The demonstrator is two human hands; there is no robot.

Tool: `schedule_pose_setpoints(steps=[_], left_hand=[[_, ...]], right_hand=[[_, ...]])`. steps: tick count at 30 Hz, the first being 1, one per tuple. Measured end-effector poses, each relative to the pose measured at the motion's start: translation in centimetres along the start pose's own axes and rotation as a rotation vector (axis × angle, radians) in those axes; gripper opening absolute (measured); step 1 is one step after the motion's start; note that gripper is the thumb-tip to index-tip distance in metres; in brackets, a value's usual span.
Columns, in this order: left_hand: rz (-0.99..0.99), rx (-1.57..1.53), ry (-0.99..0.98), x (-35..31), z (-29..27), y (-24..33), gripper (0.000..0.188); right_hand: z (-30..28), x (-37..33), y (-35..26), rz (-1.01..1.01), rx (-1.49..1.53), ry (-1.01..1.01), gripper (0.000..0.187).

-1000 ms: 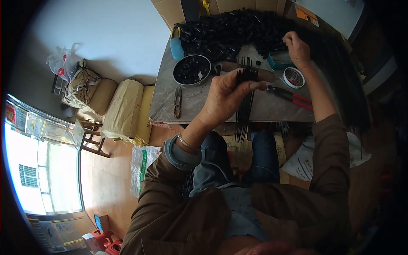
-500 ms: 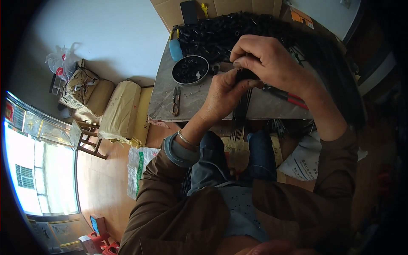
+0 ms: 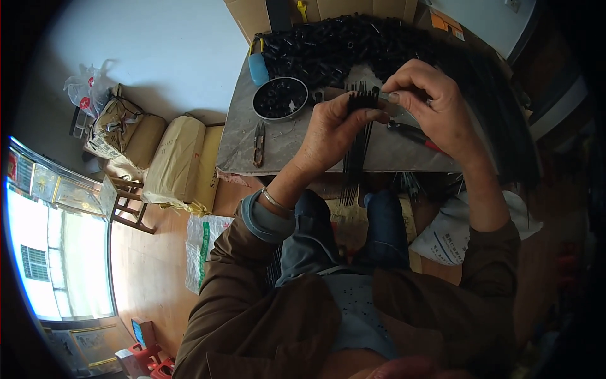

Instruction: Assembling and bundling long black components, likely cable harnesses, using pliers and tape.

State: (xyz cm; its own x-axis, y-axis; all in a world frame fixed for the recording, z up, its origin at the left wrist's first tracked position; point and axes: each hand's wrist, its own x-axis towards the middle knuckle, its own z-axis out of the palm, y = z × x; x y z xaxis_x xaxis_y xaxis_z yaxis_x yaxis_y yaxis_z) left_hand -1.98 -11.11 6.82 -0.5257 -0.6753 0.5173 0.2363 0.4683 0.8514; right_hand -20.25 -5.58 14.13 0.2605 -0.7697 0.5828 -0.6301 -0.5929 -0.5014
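Note:
My left hand is closed around a bundle of thin black rods. Their upper ends, some with thicker black tips, stick up above the fingers, and the long ends hang past the table edge over my lap. My right hand is just right of the tips, thumb and forefinger pinched together close to them. Whatever lies in that pinch is too small to make out. Below my right hand lies a hand tool with black and red handles, partly covered.
A round bowl of small black rings stands on the grey table, with thread snips in front. A heap of black tubular parts covers the back. Wrapped packages lie left; a white sack sits below right.
My right hand has moved right and slightly down off the bundle's top, uncovering the rod tips. My left hand keeps its hold at nearly the same place.

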Motion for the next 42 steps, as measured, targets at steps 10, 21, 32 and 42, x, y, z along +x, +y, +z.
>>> schedule_pose_setpoints(steps=[10,21,32,42], left_hand=[[-0.022,0.000,0.019,0.0,0.1,0.3,0.016],[-0.008,-0.029,0.012,0.0,0.3,-0.1,0.014],[-0.001,-0.026,0.009,0.4,0.6,0.0,0.014],[0.013,0.220,-0.187,1.9,-1.7,0.5,0.020]], right_hand=[[0.2,-0.3,0.2,0.100,0.045,0.004,0.011],[0.6,-0.4,-0.4,0.043,0.022,0.028,0.011],[0.3,-0.8,-0.1,-0.035,-0.253,0.111,0.011],[0.2,-0.3,0.4,-0.047,0.051,0.025,0.014]])
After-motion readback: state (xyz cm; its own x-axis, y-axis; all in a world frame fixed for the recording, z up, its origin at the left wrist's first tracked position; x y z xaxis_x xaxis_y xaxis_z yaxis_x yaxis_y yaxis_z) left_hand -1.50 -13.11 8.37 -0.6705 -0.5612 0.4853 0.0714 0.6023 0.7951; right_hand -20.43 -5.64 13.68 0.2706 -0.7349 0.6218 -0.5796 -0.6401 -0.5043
